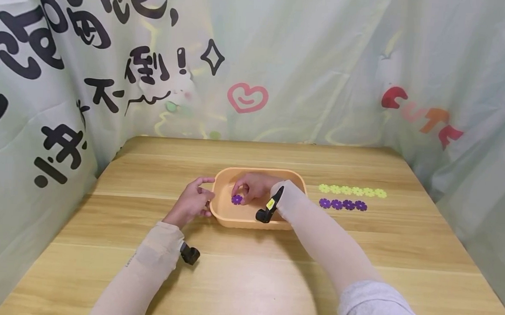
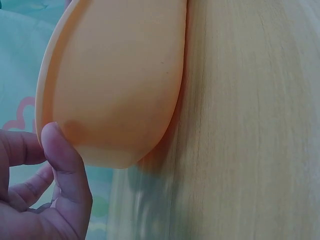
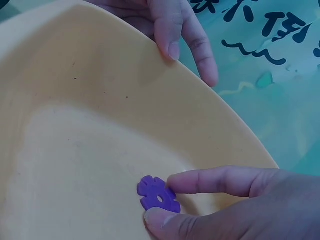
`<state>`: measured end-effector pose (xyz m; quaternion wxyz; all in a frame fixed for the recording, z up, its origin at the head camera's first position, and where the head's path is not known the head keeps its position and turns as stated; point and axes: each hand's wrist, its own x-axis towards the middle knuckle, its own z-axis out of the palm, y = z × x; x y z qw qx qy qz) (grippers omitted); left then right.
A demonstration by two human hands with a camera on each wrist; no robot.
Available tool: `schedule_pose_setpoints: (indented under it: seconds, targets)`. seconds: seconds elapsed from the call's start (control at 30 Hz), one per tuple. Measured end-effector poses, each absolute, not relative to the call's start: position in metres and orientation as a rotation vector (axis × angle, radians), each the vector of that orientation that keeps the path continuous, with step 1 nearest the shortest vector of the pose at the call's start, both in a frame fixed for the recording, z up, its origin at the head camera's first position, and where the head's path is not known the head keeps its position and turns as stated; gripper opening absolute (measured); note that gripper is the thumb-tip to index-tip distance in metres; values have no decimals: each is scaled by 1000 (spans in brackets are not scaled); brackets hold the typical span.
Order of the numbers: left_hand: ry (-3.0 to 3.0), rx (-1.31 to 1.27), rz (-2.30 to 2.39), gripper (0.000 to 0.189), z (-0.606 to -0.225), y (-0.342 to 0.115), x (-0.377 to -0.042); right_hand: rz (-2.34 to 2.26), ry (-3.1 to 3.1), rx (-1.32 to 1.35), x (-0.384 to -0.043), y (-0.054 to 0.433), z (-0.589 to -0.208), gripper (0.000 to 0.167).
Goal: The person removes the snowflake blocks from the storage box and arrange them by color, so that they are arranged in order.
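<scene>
An orange plastic basin [image 1: 253, 224] stands on the wooden table. Inside it, my right hand [image 1: 255, 186] pinches a purple flower-shaped disc [image 3: 159, 194] with a small hole in its middle, between thumb and forefinger. My left hand [image 1: 192, 202] grips the basin's left rim; in the left wrist view the thumb [image 2: 65, 155] lies over the inner side and the fingers sit outside. Besides that disc, the part of the basin in the right wrist view holds only a few dark specks.
Right of the basin, a row of yellow flower-shaped discs [image 1: 352, 191] lies behind a shorter row of purple discs [image 1: 343, 205]. A printed curtain [image 1: 292, 59] hangs behind and beside the table [image 1: 246, 281].
</scene>
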<state>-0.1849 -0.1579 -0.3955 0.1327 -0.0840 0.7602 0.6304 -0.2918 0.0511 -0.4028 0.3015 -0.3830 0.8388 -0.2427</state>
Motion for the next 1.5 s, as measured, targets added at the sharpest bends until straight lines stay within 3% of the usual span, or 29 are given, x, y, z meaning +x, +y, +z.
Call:
schedule_pose_setpoints:
  seconds: [0.7,0.9,1.5]
  targets:
    - [2206,-233,1824,47,-394,-158,-184,-746,2227,-1001,-285,66,-398,8]
    - [2216,-230,1820,46,-395,-159,-185,-777,2280,-1080,-286,80,-397,22]
    - [2207,-216,1819,47,-397,-160,-186,-716,2518,-1053,-273,139,-365,33]
